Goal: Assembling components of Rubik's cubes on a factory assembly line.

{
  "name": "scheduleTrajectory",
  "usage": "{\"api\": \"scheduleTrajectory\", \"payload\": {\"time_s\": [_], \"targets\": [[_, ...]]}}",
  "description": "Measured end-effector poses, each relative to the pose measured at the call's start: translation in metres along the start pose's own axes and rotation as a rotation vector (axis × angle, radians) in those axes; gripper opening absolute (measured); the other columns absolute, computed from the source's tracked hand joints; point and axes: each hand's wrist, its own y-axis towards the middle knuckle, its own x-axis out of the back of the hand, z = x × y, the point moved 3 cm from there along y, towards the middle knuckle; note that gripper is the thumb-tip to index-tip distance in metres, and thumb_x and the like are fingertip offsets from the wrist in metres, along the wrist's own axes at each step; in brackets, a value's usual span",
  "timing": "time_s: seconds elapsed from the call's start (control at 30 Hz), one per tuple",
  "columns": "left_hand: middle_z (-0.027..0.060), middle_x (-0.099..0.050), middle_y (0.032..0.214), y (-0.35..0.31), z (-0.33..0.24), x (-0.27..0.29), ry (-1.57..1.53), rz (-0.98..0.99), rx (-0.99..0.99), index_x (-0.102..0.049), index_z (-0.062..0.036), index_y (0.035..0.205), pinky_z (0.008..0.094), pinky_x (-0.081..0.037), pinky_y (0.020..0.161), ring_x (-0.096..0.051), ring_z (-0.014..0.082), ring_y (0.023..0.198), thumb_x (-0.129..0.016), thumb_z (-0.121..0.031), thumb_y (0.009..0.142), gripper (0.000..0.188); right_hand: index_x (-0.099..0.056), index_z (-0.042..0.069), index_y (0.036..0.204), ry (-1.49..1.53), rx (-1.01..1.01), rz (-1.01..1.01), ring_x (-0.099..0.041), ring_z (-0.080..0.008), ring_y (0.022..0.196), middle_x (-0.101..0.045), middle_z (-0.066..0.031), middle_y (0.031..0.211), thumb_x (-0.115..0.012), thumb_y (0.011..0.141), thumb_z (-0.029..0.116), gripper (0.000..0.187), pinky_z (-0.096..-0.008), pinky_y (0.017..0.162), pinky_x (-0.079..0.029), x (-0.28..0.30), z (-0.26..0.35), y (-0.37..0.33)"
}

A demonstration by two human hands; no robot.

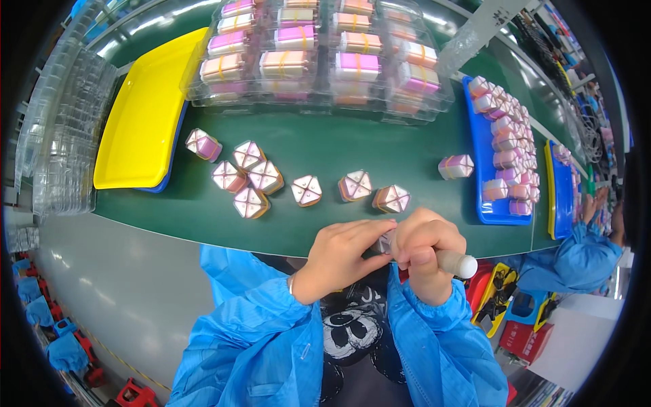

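Near the green table's (305,146) front edge, seen from the head camera, the right hand (428,245) is clenched round a rod (456,262), its white end jutting out; the left hand (346,254), half curled, pinches a small block (385,242), mostly hidden, between the two hands. Loose blocks (356,184) beyond show whitish, crossed ends and pink or orange sides. A yellow tray (139,115) lies left, a block-filled blue tray (483,197) right, above grey floor (135,271).
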Motion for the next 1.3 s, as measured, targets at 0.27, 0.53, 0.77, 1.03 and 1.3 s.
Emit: {"api": "scheduleTrajectory", "payload": {"time_s": [0.27, 0.53, 0.77, 1.03, 1.3], "targets": [[0.0075, -0.072, 0.108, 0.001, -0.002, 0.001, 0.019, -0.018, -0.025, -0.067, -0.0078, 0.116, 0.0347, -0.057, 0.079, -0.071, 0.0251, 0.097, -0.084, -0.017, 0.069, 0.051, -0.059, 0.001, 0.073, -0.036, 0.047, -0.003, -0.054, -0.0176, 0.057, -0.058, -0.0074, 0.067, -0.072, 0.091, 0.018, 0.028, -0.0293, 0.052, -0.041, -0.003, 0.003, -0.005], [0.0077, -0.073, 0.106, 0.002, -0.001, 0.001, 0.005, -0.015, -0.002, -0.068, -0.0072, 0.114, 0.0342, -0.058, 0.079, -0.071, 0.0249, 0.096, -0.084, -0.016, 0.069, 0.049, -0.055, 0.000, 0.070, 0.005, -0.002, -0.033, -0.053, -0.0189, 0.054, -0.057, -0.0077, 0.064, -0.067, 0.093, 0.014, 0.029, -0.0300, 0.050, -0.042, -0.002, -0.008, -0.007], [0.0077, -0.073, 0.105, 0.001, -0.001, 0.001, 0.009, -0.023, -0.009, -0.069, -0.0067, 0.113, 0.0340, -0.057, 0.078, -0.071, 0.0248, 0.095, -0.083, -0.017, 0.071, 0.046, -0.052, 0.000, 0.069, -0.031, -0.037, -0.067, -0.051, -0.0190, 0.052, -0.056, -0.0090, 0.063, -0.063, 0.094, 0.010, 0.028, -0.0303, 0.050, -0.040, -0.002, -0.013, -0.010], [0.0077, -0.074, 0.103, 0.003, -0.004, 0.002, 0.021, -0.037, -0.024, -0.069, -0.0067, 0.112, 0.0337, -0.057, 0.076, -0.072, 0.0247, 0.092, -0.082, -0.018, 0.071, 0.045, -0.049, -0.001, 0.068, -0.052, -0.064, -0.053, -0.047, -0.0179, 0.051, -0.054, -0.0083, 0.062, -0.062, 0.093, 0.008, 0.030, -0.0301, 0.048, -0.038, -0.001, -0.016, -0.011], [0.0072, -0.073, 0.097, 0.003, -0.004, 0.002, 0.019, -0.038, 0.006, -0.067, -0.0075, 0.111, 0.0362, -0.054, 0.076, -0.070, 0.0262, 0.086, -0.083, -0.022, 0.072, 0.044, -0.049, 0.000, 0.069, -0.022, -0.019, -0.083, -0.045, -0.0160, 0.050, -0.052, -0.0069, 0.062, -0.061, 0.094, 0.008, 0.029, -0.0297, 0.047, -0.035, 0.001, -0.021, -0.014]]}}
